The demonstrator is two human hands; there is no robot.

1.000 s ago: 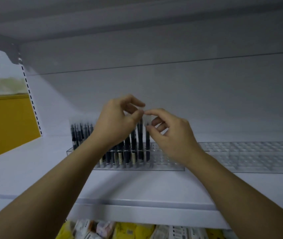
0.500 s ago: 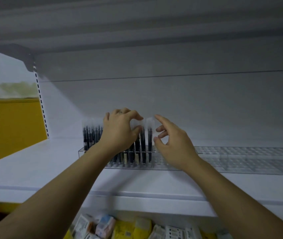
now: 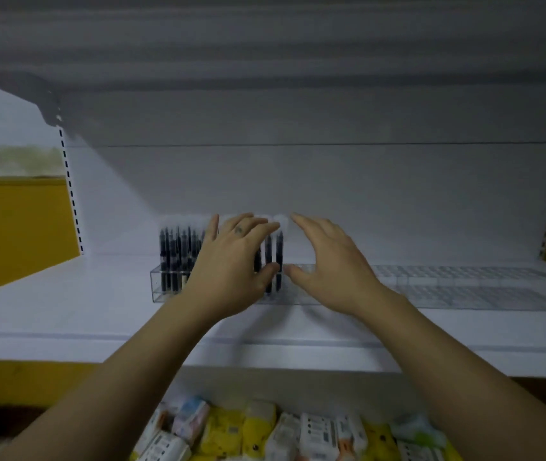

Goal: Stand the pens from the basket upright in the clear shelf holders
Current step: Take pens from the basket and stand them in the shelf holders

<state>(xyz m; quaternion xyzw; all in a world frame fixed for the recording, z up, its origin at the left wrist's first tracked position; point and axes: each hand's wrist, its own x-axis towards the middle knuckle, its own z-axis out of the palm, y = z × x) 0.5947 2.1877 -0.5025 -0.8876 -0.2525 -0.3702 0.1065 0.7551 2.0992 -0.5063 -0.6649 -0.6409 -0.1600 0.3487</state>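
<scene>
The white shelf point(image 3: 65, 311) runs the whole width in front of you, with the underside of another shelf overhead. On it sit two clear holders end to end. The left holder point(image 3: 160, 289) is filled from its left end to about halfway. The right holder point(image 3: 464, 296) shows only bare sockets. Below the shelf edge lies a jumble of yellow and white packets point(image 3: 258, 427). The basket is not in view.

Your left hand point(image 3: 228, 271) lies spread across the front of the standing pens, fingers straight and reaching to their tops, thumb low beside the last ones. It looks to be steadying the row and pinches nothing. Your right hand point(image 3: 328, 271) is open too, with relaxed fingers and empty. It hovers just right of the last pen, its thumb near the holder's top edge.

The pens point(image 3: 171, 257) stand upright in the left holder, dark barrels with pale caps, packed close.

Expect each pen to be light, stiff and smooth, so it can slip if you squeeze lightly. It may lean if a neighbour is nudged. Take one by the upper barrel, just under the cap, between thumb and forefinger. Lower it straight into the next free socket right of the row. Keep your knuckles off the pens already seated.
</scene>
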